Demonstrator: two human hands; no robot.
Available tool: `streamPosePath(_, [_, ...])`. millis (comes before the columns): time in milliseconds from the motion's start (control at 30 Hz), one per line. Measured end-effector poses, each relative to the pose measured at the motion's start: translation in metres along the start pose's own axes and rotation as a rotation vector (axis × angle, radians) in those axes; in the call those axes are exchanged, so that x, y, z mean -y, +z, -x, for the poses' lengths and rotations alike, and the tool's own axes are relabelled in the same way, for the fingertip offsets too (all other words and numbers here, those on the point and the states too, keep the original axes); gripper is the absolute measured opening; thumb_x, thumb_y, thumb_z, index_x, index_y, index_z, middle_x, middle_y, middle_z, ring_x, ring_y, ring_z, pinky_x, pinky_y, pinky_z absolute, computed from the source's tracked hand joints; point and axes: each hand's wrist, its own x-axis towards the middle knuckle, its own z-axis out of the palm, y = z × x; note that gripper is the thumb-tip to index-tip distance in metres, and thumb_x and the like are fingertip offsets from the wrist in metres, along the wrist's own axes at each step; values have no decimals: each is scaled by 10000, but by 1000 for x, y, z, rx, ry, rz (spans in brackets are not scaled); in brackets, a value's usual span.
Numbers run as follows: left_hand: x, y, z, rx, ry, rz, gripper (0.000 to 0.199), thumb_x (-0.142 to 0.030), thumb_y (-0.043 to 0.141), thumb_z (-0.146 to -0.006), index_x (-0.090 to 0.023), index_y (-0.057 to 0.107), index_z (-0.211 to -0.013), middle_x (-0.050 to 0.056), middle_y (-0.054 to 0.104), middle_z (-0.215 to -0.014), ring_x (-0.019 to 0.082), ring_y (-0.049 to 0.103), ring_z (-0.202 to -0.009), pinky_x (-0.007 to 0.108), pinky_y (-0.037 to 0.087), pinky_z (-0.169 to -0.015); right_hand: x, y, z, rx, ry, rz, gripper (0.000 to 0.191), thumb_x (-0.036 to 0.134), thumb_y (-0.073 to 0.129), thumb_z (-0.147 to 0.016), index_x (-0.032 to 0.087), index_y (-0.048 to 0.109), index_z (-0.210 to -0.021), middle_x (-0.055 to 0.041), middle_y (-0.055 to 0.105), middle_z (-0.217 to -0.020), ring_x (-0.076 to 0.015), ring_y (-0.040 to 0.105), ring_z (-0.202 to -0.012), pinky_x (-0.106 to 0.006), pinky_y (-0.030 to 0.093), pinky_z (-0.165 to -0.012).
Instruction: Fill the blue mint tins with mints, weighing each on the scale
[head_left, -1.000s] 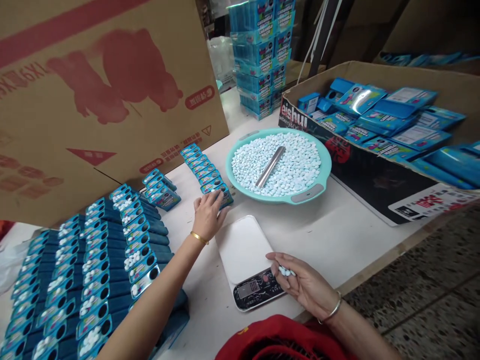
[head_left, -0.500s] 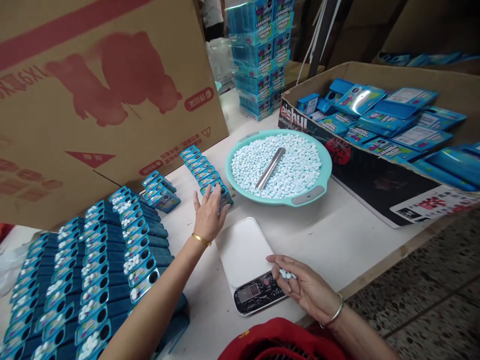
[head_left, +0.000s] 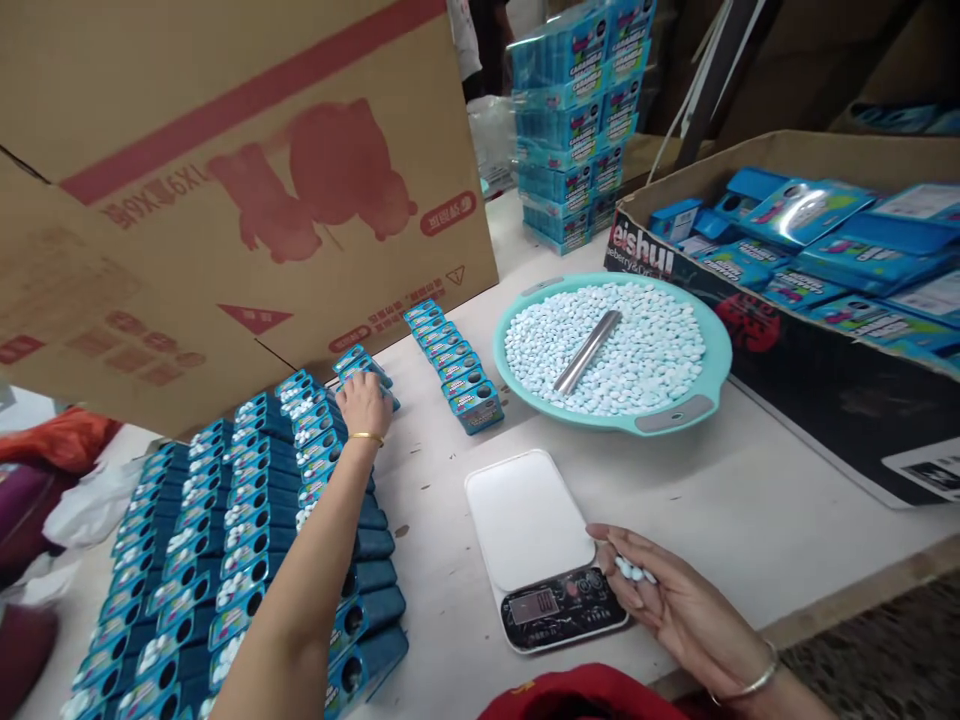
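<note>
My left hand (head_left: 365, 406) reaches over the short row of small blue boxes (head_left: 351, 357) by the carton, its fingers curled down on them; the fingertips are hidden. Several pale candies (head_left: 634, 570) lie in my right hand (head_left: 660, 590), cupped palm up at the right edge of the white scale (head_left: 525, 515). Nothing lies on the scale's plate. A turquoise bowl (head_left: 724, 350) full of pale candies holds a metal tube (head_left: 589, 352). Between bowl and left hand stands another row of blue boxes (head_left: 461, 373). Long rows of boxes with candies on top (head_left: 247, 520) fill the left side.
A large brown carton (head_left: 337, 290) stands behind the rows. Wrapped stacks of blue boxes (head_left: 574, 130) rise at the back. An open black-sided carton (head_left: 810, 380) with flat blue boxes is at the right. A white plastic bag (head_left: 94, 505) lies far left.
My left hand has moved left from the row beside the bowl to the short row by the carton. The view has shifted, and my right hand still holds the candies.
</note>
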Motion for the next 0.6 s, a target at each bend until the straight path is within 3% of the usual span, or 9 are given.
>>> streamPosePath(133, [2,-4,4,11,-30,-53,285,-284,507,-803,-158,598,-1041,175,500,-1197,351,401,-1139,494,320,-917,-3,1,1,-3,6,-4,368,349,833,-584,180,723,-892,5,612,-715,-38,436,-508,-130,432,-482])
streamPosePath(300, [-4,-39,23,87,163,-55,173,-259,496,-832,-190,632,-913,122,513,-1241,323,421,-1173,474,311,-964,-1,1,2,39,-34,10,342,359,822,-599,177,720,-870,11,598,-691,-30,407,-475,-132,376,-423])
streamPosePath(367, [-16,-64,43,121,266,-25,173,-277,484,-855,-195,621,-921,104,565,-1138,285,506,-1065,436,354,-924,2,-2,2,38,-59,10,327,363,808,-618,177,716,-871,6,602,-710,-35,419,-484,-144,381,-431])
streamPosePath(500, [-57,-118,96,155,525,86,215,-344,452,-894,-188,588,-835,72,583,-947,202,564,-764,330,418,-665,12,-12,0,-17,-125,36,285,365,765,-676,173,702,-877,-1,603,-721,-50,446,-503,-168,392,-454])
streamPosePath(600, [-97,-141,130,182,727,150,204,-349,489,-890,-189,588,-813,62,587,-883,192,560,-731,319,420,-636,17,-19,-2,-52,-175,64,275,356,753,-688,164,692,-875,-3,599,-710,-52,451,-499,-172,360,-434])
